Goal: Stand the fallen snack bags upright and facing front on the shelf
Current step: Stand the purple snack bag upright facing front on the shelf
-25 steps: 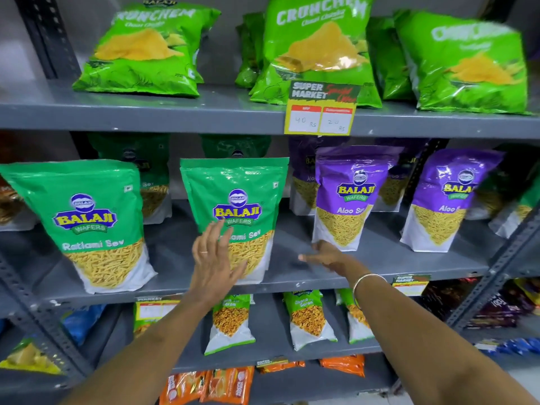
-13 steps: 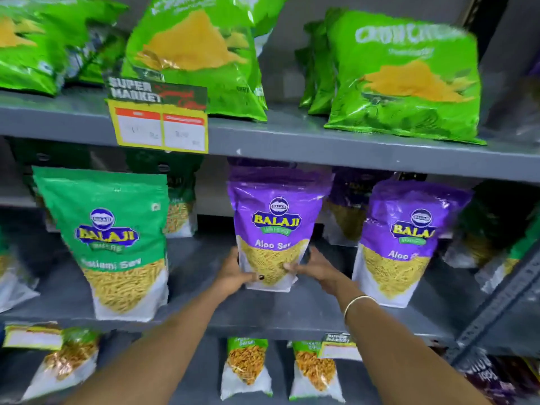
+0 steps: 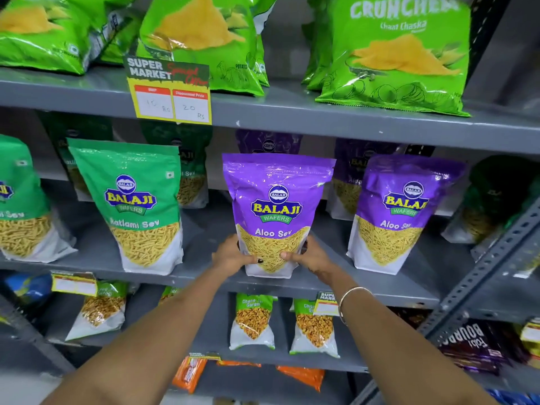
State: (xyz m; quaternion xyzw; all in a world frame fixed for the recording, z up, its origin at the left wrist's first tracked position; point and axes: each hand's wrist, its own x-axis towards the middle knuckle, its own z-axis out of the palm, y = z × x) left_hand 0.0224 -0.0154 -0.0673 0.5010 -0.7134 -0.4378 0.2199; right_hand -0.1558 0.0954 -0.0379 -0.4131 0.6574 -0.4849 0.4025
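A purple Aloo Sev bag point(image 3: 276, 200) stands upright at the front of the grey middle shelf point(image 3: 204, 276), label facing me. My left hand point(image 3: 232, 255) grips its lower left corner and my right hand point(image 3: 309, 255) grips its lower right corner, thumbs on the front. A second purple Aloo Sev bag point(image 3: 400, 211) stands upright to the right. To the left, a green Ratlami Sev bag point(image 3: 134, 206) stands upright, facing front. More purple and green bags stand behind them, partly hidden.
Green Crunchem chip bags point(image 3: 400, 57) lean on the top shelf above a yellow price tag point(image 3: 172, 97). Small Chana Garam packs point(image 3: 252, 323) sit on the shelf below. A perforated grey upright point(image 3: 485, 285) slants at the right, with dark bags point(image 3: 496, 197) beyond it.
My hands left the green bag and moved right onto the purple Aloo Sev bag, now holding its bottom corners. The view has shifted right and closer.
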